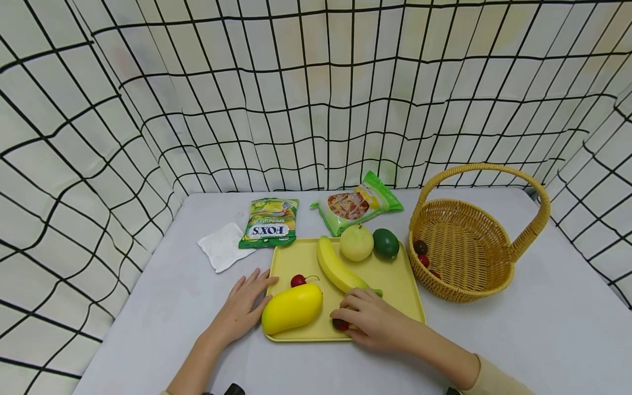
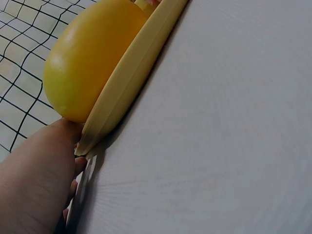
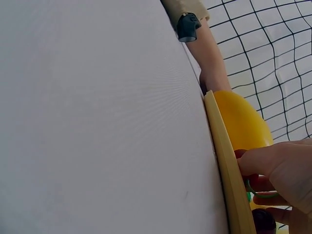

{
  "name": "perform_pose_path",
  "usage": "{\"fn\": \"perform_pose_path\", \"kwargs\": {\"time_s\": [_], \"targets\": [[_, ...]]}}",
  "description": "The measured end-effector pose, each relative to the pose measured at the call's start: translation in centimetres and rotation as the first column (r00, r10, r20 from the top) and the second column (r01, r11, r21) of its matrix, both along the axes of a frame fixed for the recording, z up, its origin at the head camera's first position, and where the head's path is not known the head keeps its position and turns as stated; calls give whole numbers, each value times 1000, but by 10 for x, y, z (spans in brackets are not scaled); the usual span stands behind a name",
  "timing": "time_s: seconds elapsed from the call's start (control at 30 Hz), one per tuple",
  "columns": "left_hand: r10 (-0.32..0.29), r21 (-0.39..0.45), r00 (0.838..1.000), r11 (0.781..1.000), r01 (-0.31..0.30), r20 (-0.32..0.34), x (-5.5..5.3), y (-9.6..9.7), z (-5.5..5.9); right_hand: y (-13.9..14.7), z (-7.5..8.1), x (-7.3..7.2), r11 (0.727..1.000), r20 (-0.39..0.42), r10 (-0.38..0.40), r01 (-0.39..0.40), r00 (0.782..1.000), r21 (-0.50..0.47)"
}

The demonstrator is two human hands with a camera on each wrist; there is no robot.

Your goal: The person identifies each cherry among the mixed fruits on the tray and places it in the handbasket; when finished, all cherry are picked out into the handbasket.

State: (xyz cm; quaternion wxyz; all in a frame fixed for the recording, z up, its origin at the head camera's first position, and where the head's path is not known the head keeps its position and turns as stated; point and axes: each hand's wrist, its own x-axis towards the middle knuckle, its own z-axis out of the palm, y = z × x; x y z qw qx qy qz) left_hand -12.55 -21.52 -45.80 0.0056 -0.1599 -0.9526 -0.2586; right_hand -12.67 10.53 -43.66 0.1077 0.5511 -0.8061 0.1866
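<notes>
My right hand (image 1: pixel 372 321) pinches a dark red cherry (image 1: pixel 340 325) low over the front of the yellow tray (image 1: pixel 395 307). In the right wrist view the cherry (image 3: pixel 240 153) shows red between thumb and fingers, with a green stem below. My left hand (image 1: pixel 242 307) rests at the tray's left edge, fingers extended, beside a yellow mango (image 1: pixel 292 309). Another red cherry (image 1: pixel 298 281) with a stem lies behind the mango. A banana (image 1: pixel 340 269) stretches across the tray's middle, just beyond my right hand. At the back sit a pale round fruit (image 1: pixel 356 243) and a dark green avocado (image 1: pixel 385 243).
To the tray's right stands a wicker basket (image 1: pixel 461 236) with a tall handle and several dark red fruits (image 1: pixel 422 259) inside. Behind the tray lie a green FOX'S candy bag (image 1: pixel 270 222), a green-and-white snack packet (image 1: pixel 355 206) and a white tissue (image 1: pixel 223 248). Black netting (image 1: pixel 316 104) surrounds the table.
</notes>
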Motion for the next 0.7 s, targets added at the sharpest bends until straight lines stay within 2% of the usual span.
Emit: {"fn": "perform_pose_path", "kwargs": {"time_s": [0.47, 0.7], "targets": [[7, -4, 1000, 1000, -7, -1, -1, 0, 0, 5, 16, 0, 999, -5, -34, 34, 999, -13], [8, -3, 1000, 1000, -8, 2, -1, 0, 0, 10, 25, 0, 998, -46, -54, 53, 998, -25]]}}
